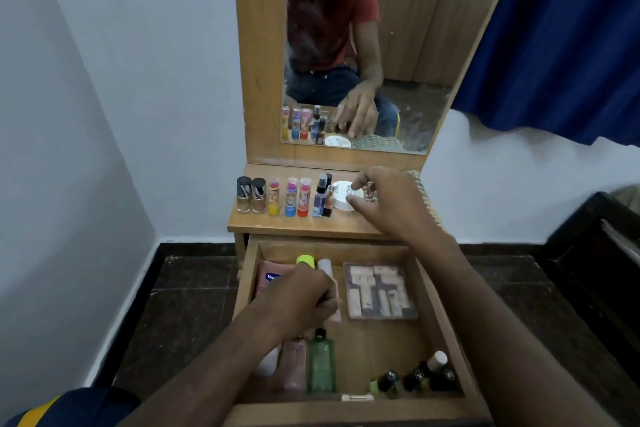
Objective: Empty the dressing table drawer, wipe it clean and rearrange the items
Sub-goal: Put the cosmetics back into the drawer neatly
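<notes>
- The drawer (446, 333) is pulled out under the tabletop (287, 224) and is the landmark for all that follows.
- Left hand (299, 295) is inside the drawer at its back left, fingers curled round a tube with a yellow-green cap (305, 260); a pink tube (272, 279) lies beside it.
- Right hand (391, 199) is above the drawer, over the tabletop, thumb and fingers loosely spread at a white jar (343, 196); whether it pinches the jar I cannot tell.
- Back right of the drawer: a flat palette (381, 291).
- Front left: a green bottle (321, 364) and a pink bottle (293, 366).
- Front right: small dark bottles (415, 378).
- On the tabletop, left of the jar: a row of small bottles (277, 196).
</notes>
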{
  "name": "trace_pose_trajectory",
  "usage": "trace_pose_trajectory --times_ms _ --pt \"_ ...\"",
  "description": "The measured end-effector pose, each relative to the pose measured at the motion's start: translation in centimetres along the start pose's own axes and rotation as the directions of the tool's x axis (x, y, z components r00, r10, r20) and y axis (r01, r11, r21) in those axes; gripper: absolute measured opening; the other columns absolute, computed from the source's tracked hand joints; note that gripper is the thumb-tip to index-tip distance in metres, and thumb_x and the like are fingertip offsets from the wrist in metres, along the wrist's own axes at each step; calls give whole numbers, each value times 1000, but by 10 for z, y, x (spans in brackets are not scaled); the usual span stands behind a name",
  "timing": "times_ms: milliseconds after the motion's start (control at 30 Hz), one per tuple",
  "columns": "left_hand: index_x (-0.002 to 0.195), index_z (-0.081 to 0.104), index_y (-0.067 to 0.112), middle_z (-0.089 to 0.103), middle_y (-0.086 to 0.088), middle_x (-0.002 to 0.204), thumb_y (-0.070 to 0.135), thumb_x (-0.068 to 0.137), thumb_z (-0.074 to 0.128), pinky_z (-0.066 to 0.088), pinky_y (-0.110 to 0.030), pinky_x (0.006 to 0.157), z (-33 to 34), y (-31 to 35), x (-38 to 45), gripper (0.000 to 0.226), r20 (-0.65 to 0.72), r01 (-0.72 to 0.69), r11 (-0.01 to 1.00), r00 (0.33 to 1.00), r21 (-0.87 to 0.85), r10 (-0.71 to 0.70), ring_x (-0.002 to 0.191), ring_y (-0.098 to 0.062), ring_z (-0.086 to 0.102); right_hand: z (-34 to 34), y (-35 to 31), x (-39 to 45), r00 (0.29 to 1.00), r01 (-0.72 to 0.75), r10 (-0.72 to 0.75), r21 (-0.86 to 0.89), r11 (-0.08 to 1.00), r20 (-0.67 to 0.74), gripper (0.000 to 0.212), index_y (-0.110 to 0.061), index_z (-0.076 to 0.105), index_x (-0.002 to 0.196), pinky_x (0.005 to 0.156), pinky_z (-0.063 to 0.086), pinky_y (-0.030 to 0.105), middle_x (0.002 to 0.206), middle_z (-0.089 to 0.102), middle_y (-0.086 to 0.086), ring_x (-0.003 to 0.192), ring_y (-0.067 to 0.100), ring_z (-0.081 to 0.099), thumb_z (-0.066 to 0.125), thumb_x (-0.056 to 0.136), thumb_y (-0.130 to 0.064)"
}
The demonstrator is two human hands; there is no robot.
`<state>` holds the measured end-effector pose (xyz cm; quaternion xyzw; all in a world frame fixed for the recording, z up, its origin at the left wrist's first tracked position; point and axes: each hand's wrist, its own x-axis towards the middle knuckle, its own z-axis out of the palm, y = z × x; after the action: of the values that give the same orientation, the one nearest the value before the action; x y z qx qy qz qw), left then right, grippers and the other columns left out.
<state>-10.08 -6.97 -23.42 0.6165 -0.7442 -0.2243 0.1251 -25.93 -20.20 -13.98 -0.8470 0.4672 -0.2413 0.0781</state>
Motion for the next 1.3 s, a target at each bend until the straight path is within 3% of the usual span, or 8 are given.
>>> trace_pose_trajectory --times_ms 133,200,367,467,600,800,1133,1300 --pt "79 68 25 65 6 73 33 103 62 44 -25 57 0 -14 2 26 -66 -12 1000 998 3 12 69 -10 64 18 9 37 971 -13 31 -80 997 236 39 -23 66 103 69 36 27 106 61 -4 102 16 55 85 82 -50" --pt "73 62 27 60 9 69 34 103 62 39 -22 55 1 -17 3 30 -100 -28 999 995 21 30 64 -7 60 21 12 36 982 -17 23 -38 999 187 39 -27 64 98 69 39 29 107 65 -3 103 18 58 87 79 -52" --pt "94 68 25 70 4 86 42 102 61 58 -36 68 0 -15 3 20 -185 -71 996 979 55 80 76 -10 67 -12 8 -8 994 -59 68 93 994 -90 46 -24 67 109 74 52 29 106 70 -6 96 15 64 90 75 -43" --pt "96 72 30 71 9 87 44 101 63 47 -22 64 -13 -10 3 17 -269 -71 991 958 114 100 73 -1 60 -35 1 -61 979 -147 141 31 989 146 53 -28 67 118 69 47 16 102 66 -14 86 3 61 90 74 -46" --pt "92 69 36 65 17 80 45 100 65 47 -21 61 -32 -5 2 13 -357 -24 995 932 96 57 69 3 58 -22 -7 -109 812 -150 189 -116 982 552 47 -28 73 112 79 59 27 107 73 -10 92 2 65 91 72 -46" --pt "88 72 31 68 17 78 44 98 67 57 -30 62 -21 -8 6 17 -403 -33 995 913 89 67 69 1 61 16 -11 -129 724 -90 275 -309 947 632 62 -25 66 116 81 55 32 122 60 -1 102 18 60 94 66 -50" --pt "95 69 35 67 17 81 47 101 64 50 -18 61 -11 -3 6 14 -334 -36 996 940 87 63 68 4 59 40 -6 -127 788 -111 246 -262 959 564 50 -19 66 120 89 61 38 125 59 6 103 19 65 88 81 -41" --pt "98 70 33 68 16 87 49 101 60 57 -29 66 -27 4 1 20 -416 -99 985 897 144 151 76 0 60 30 1 -119 927 -113 141 -99 989 347 21 -34 64 84 69 56 21 87 66 -14 76 -1 62 83 83 -43"
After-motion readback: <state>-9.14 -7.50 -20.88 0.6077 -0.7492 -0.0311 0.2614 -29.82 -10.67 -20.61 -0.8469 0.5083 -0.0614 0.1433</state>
